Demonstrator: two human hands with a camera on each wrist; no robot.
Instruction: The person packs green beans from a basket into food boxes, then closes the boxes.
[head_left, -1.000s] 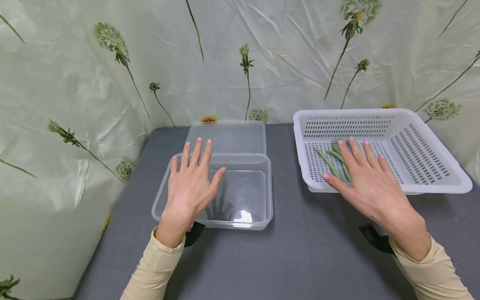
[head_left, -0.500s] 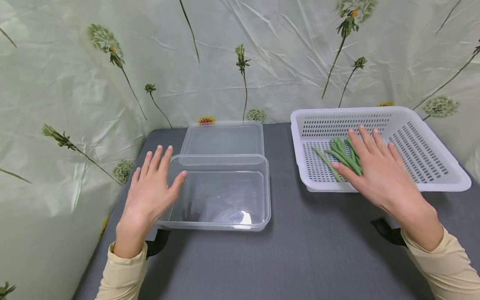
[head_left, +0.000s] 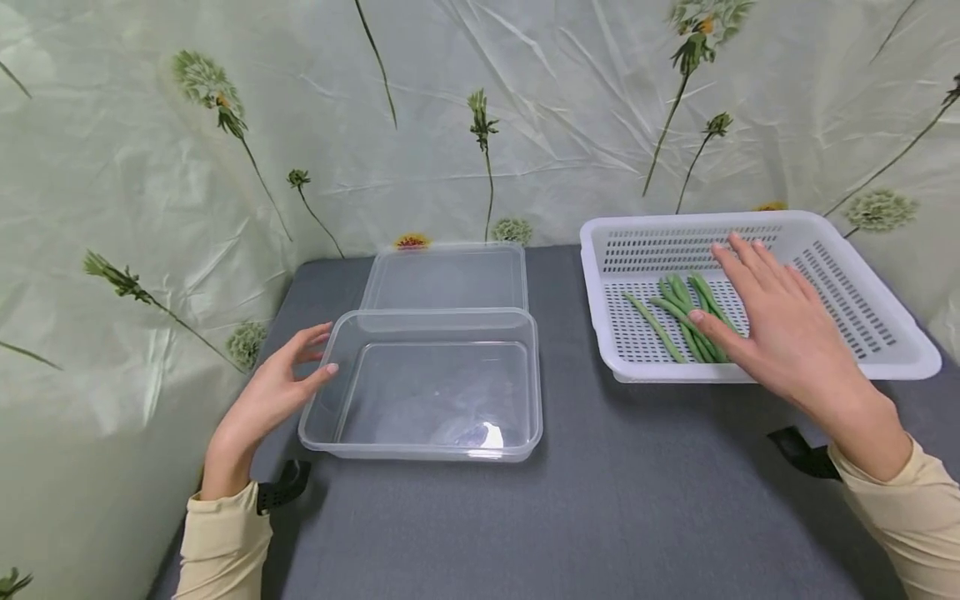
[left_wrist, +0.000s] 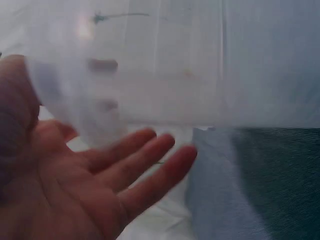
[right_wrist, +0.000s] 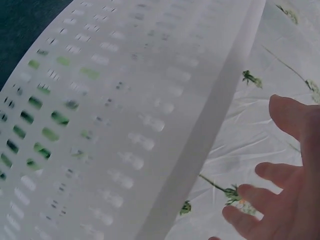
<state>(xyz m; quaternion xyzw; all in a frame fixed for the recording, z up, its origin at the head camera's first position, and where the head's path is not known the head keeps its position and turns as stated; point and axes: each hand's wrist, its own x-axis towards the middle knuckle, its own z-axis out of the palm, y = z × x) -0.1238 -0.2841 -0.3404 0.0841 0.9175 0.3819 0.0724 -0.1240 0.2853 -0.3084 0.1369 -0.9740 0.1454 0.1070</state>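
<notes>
My left hand (head_left: pixel 260 404) is at the left edge of a clear plastic food container (head_left: pixel 420 452), with its thumb near the rim and its fingers loosely bent outside the wall. In the left wrist view the fingers of my left hand (left_wrist: pixel 115 180) are spread beside the blurred container wall (left_wrist: pixel 170 95); whether they touch it I cannot tell. My right hand (head_left: pixel 802 337) hovers with extended fingers over the near side of a white slotted basket (head_left: pixel 675 374). Several green beans (head_left: pixel 693 321) lie on the basket floor, left of that hand.
A flat translucent lid (head_left: pixel 450 279) lies behind the container. Dark grey cloth covers the table (head_left: pixel 585 508). A pale curtain (head_left: pixel 420 167) printed with dandelions hangs behind and along the left. Between container and basket runs a strip of table.
My left hand has moved left from above the container to its left edge, its fingers bending. My right hand has shifted right, uncovering more of the green beans.
</notes>
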